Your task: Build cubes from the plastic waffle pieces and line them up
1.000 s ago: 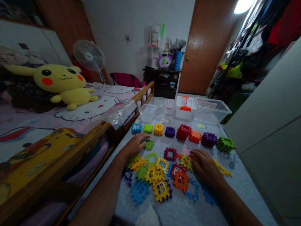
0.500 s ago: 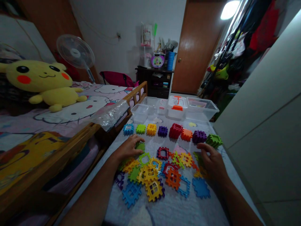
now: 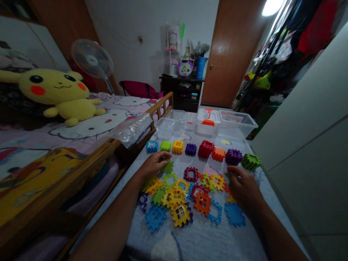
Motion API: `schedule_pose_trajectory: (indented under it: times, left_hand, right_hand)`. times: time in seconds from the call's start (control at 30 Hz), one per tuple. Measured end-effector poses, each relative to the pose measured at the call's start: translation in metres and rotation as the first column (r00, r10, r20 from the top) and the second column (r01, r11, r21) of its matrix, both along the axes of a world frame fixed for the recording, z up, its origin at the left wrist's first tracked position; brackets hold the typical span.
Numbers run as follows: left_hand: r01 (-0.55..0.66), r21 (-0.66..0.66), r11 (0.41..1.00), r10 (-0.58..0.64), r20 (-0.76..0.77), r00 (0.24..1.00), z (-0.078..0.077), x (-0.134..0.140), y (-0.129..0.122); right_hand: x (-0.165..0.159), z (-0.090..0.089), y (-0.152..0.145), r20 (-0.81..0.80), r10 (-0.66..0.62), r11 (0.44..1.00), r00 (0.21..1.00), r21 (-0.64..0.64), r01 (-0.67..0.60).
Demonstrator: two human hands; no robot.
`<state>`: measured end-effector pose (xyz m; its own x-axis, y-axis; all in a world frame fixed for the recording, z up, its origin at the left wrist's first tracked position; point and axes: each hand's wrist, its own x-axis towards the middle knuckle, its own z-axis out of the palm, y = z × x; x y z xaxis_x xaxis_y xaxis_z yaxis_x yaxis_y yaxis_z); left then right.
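- Left hand (image 3: 154, 165) still curls its fingers around a green tile (image 3: 168, 166) at the far left edge of the flat tile pile (image 3: 185, 199).
- Right hand (image 3: 244, 185), which moved from the pile's middle, rests loosely on tiles at its right edge; what it grips I cannot tell.
- Beyond the pile stands a row of cubes (image 3: 201, 150); bare table (image 3: 198, 241) lies nearer.

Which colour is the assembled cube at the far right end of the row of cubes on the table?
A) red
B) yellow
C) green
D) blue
C: the green cube closes the row at the right, just beyond the purple cube and a little past the right hand.
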<state>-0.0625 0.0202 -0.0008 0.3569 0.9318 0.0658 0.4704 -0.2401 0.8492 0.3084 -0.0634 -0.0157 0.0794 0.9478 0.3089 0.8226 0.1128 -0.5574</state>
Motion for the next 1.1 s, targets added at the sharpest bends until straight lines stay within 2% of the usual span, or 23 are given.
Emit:
schedule_pose_trajectory:
  times: [0.07, 0.17, 0.23, 0.3, 0.4, 0.53, 0.77, 0.93, 1.1]
  left_hand:
    - [0.025, 0.109, 0.994, -0.012, -0.121, 0.993, 0.005, -0.002, 0.0]
    - [0.081, 0.232, 0.969, -0.006, -0.306, 0.952, 0.02, -0.012, -0.006]
    - [0.159, 0.203, 0.966, -0.073, -0.376, 0.924, 0.034, -0.019, -0.017]
    - [0.278, 0.109, 0.954, -0.208, -0.425, 0.881, 0.047, -0.023, -0.033]
    - [0.424, -0.016, 0.906, -0.38, -0.473, 0.795, 0.057, -0.019, -0.058]
    - [0.483, -0.033, 0.875, -0.43, -0.513, 0.743, 0.05, -0.004, -0.08]
    - [0.449, 0.057, 0.892, -0.359, -0.515, 0.779, 0.031, 0.007, -0.082]
    - [0.441, 0.108, 0.891, -0.332, -0.508, 0.795, 0.033, 0.018, -0.079]
    - [0.395, 0.108, 0.912, -0.302, -0.474, 0.827, 0.04, 0.025, -0.072]
  right_hand:
    - [0.0, -0.003, 0.001, 0.03, 0.03, 1.0, 0.999, 0.001, -0.031]
    - [0.002, -0.007, 0.003, 0.065, 0.058, 0.998, 0.996, -0.004, -0.058]
    - [0.003, -0.009, 0.003, 0.078, 0.066, 0.998, 0.995, -0.006, -0.066]
    - [0.003, -0.009, 0.002, 0.085, 0.074, 0.997, 0.994, -0.011, -0.074]
    - [0.002, -0.009, 0.001, 0.088, 0.097, 0.995, 0.991, -0.021, -0.095]
    - [-0.001, -0.009, 0.0, 0.08, 0.111, 0.994, 0.991, -0.03, -0.109]
    - [-0.002, -0.009, 0.001, 0.07, 0.122, 0.992, 0.99, -0.03, -0.121]
    - [-0.005, -0.008, 0.0, 0.087, 0.135, 0.991, 0.987, -0.028, -0.133]
    - [-0.005, -0.008, 0.0, 0.08, 0.142, 0.99, 0.987, -0.024, -0.14]
